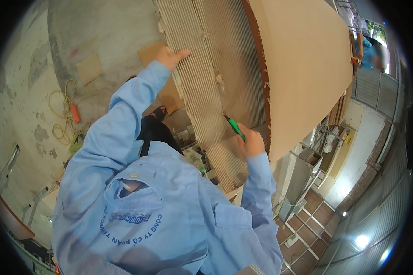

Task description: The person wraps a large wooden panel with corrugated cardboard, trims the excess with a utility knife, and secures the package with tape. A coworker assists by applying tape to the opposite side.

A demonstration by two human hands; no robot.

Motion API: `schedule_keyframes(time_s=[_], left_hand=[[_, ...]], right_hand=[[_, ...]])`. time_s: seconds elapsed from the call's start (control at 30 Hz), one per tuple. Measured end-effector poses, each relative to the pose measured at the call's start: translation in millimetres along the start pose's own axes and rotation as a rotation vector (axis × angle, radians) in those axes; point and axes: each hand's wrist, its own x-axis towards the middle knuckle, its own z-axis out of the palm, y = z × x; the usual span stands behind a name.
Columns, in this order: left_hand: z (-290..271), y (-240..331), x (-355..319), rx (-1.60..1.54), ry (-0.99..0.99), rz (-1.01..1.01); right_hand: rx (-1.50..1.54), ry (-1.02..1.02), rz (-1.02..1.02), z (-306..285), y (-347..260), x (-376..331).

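A long sheet of corrugated cardboard [202, 82], its ridges showing, stretches away in front of me. My left hand [170, 58] grips its left edge, thumb over the top and the other fingers mostly hidden. In my closed right hand [253, 143] is a green utility knife [235, 128], its dark tip pointing away and to the left over the cardboard. Whether the blade touches the surface I cannot tell. Torn, ragged bits show along the sheet's left edge and middle. To the right stands a large smooth tan board [303, 68] with a reddish-brown edge.
Flat cardboard pieces [89, 68] lie on the concrete floor at left, near a coiled yellow cord [62, 112] with an orange end. Small boxes and scraps [195, 153] sit below the sheet. Another person [369, 52] in blue is at the far right.
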Motion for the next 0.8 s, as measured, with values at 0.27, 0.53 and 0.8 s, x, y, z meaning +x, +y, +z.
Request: schedule_keyframes(time_s=[0.27, 0.53, 0.8], left_hand=[[-6.3, -0.4, 4.6, 0.135, 0.025, -0.033], [-16.0, 16.2, -0.2, 0.192, 0.090, -0.021], [-222.4, -52.4, 9.6, 0.528, 0.317, -0.211]], right_hand=[[0.058, -0.022, 0.121, -27.5, -13.1, -38.2], [-0.057, -0.053, 0.156, 3.6, 17.8, -62.7], [0.496, -0.096, 0.392, -39.0, 32.0, -160.4]])
